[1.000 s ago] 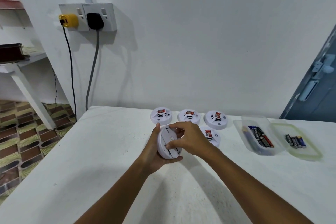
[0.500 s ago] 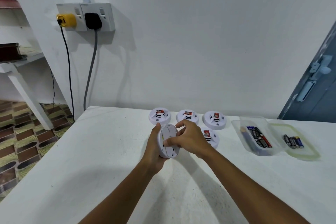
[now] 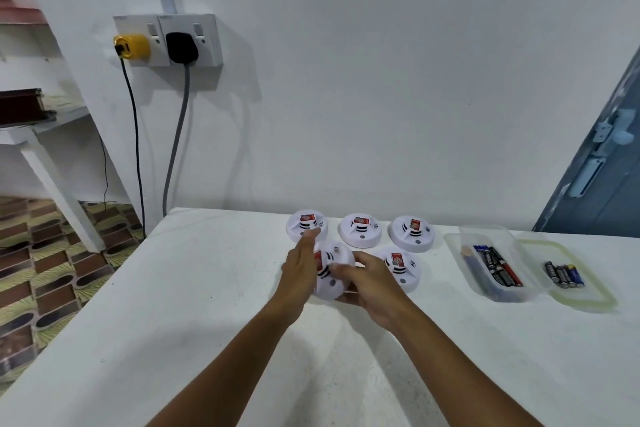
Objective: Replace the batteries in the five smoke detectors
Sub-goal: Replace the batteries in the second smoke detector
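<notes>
A white smoke detector (image 3: 333, 270) with a red label faces up just above the white table (image 3: 173, 288), between my two hands. My left hand (image 3: 298, 274) lies with straight fingers against its left side. My right hand (image 3: 370, 284) curls round its right and lower edge. Three more detectors stand in a row behind: left (image 3: 306, 225), middle (image 3: 360, 230), right (image 3: 412, 232). Another detector (image 3: 402, 268) sits just right of my right hand. Batteries (image 3: 498, 269) lie in a clear tub (image 3: 454, 246), and other batteries (image 3: 564, 274) on its lid (image 3: 585, 303).
The table ends at a white wall just behind the detectors. Wall sockets (image 3: 168, 40) with a yellow and a black plug hang cables down past the table's left corner. A blue door (image 3: 606, 180) stands at the right, a white shelf (image 3: 41, 135) over patterned floor at the left.
The detector was held on edge with its back toward me; it has turned label side up. My left fingers have straightened along its side, and my right hand has shifted to its right edge.
</notes>
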`<state>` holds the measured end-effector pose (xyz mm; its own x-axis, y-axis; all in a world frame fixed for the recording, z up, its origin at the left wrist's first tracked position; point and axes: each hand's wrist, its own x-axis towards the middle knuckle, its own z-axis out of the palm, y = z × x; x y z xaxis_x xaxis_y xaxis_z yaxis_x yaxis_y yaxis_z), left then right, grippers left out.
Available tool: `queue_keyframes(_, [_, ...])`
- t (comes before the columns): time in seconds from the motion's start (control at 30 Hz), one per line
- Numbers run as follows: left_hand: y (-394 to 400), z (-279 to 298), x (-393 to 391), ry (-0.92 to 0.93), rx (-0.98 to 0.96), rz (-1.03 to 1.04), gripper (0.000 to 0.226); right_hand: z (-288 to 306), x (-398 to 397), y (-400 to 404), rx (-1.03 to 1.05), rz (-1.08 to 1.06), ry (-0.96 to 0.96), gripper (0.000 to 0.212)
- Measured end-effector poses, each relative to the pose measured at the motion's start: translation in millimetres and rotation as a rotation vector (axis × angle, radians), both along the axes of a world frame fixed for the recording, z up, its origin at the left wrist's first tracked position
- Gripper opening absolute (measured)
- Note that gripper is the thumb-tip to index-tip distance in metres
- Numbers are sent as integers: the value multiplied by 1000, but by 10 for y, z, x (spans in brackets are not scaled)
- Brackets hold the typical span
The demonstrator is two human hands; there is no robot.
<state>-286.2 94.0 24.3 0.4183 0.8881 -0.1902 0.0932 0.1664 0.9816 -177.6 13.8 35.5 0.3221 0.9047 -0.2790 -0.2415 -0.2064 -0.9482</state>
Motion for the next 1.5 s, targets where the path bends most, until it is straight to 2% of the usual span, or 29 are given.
queue_keyframes(0.1, [52,31,-95,-139,8,8,28,-148,91,-24,36,-45,201,33])
queue_keyframes(0.2, [86,-66,-221,-149,-98,-23,28,-242,138,-42,87,-76,419,35])
queue_keyframes(0.3, [56,-208,-278,-156,-195,-52,29,-359,112,-31,117,-111,502,42])
queue_keyframes(0.43, [47,-326,-313,-152,-111,-36,25,-456,38,-20,69,-123,380,53])
queue_keyframes(0.6, [87,-372,-328,-141,-83,-55,28,-484,-24,-4,47,-183,276,49])
queue_keyframes(1.5, [130,-452,-325,-168,-91,-41,28,-557,-25,25,78,-175,252,48])
